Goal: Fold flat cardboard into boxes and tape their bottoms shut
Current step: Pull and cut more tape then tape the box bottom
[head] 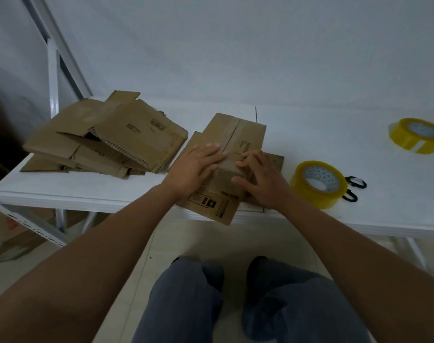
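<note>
Flattened brown cardboard box (232, 154) pressed under both hands at the front edge of the white bench (310, 134).

Its long axis runs away from the person; the left hand (194, 167) is laid flat with fingers straight, the right hand (261, 180) rests with fingers slightly bent. The nearer yellow tape roll (318, 184) is found just beside the right hand.

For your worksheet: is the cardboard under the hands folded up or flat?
Flat: the cardboard lies on the table, both hands pressing it.

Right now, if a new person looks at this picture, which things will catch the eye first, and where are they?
First, the left hand and right hand pressing on a cardboard piece at the table's near edge. Then the yellow tape roll just right of them, and a second tape roll far right. A pile of flat cardboard lies left.
</note>
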### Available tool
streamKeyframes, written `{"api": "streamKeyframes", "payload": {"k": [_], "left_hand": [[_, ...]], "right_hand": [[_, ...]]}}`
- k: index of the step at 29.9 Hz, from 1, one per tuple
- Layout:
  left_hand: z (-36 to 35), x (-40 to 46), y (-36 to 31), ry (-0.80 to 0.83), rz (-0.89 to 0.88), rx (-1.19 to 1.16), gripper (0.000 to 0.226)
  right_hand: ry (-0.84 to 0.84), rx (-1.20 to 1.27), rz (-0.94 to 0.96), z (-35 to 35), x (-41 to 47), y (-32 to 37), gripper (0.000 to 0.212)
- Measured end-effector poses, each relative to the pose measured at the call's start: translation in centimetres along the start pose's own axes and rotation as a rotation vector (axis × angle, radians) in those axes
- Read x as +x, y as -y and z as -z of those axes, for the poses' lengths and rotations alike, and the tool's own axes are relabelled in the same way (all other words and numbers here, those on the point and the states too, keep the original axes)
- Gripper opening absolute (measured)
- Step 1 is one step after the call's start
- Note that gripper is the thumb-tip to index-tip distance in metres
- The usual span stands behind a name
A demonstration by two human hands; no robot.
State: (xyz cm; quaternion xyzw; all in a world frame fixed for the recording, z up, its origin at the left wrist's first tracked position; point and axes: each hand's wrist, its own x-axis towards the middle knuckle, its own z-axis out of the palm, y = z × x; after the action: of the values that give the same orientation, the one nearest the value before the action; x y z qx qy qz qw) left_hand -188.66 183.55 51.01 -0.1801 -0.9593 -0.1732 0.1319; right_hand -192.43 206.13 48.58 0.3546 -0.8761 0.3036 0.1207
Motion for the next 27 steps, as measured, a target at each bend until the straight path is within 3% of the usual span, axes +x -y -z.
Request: {"api": "streamKeyframes", "payload": {"k": [2,4,7,10,13,16,17,20,27], "left_hand": [[-0.8,0.0,-0.7,-0.047,0.042,-0.049,0.040],[-1.6,-0.1,-1.4,-0.084,0.078,-0.002,0.043],[-2.9,-0.6,-3.0,-0.139,0.121,0.106,0.052],[-3.2,-0.8,-5.0,-0.181,0.173,0.136,0.050],[-2.7,-0.6,-4.9,-0.149,0.214,0.028,0.047],[-0.2,-0.8,-3.7,-0.086,0.309,-0.505,0.037],[0.5,-1.1,-2.9,-0.072,0.301,-0.588,0.036],[1.6,-2.3,-0.4,0.029,0.167,-0.519,0.039],[3.1,-2.1,2.3,0.288,-0.023,-0.237,0.048]], "right_hand": [[-0.017,0.014,-0.035,0.2,0.4,0.3,0.050],[0.017,-0.091,0.048,0.5,0.8,-0.2,0.045],[0.197,-0.195,0.171,2.2,2.0,-1.8,0.048],[0.312,-0.150,0.058,4.3,2.7,-2.1,0.043],[0.106,0.158,-0.192,2.6,2.2,-0.5,0.017],[-0.162,0.190,-0.300,-0.5,1.5,1.1,0.003],[-0.192,0.225,-0.327,-1.0,1.3,1.5,0.010],[-0.174,0.264,-0.347,-0.8,1.2,1.7,0.026],[-0.167,0.281,-0.285,-1.0,1.2,0.7,0.030]]}}
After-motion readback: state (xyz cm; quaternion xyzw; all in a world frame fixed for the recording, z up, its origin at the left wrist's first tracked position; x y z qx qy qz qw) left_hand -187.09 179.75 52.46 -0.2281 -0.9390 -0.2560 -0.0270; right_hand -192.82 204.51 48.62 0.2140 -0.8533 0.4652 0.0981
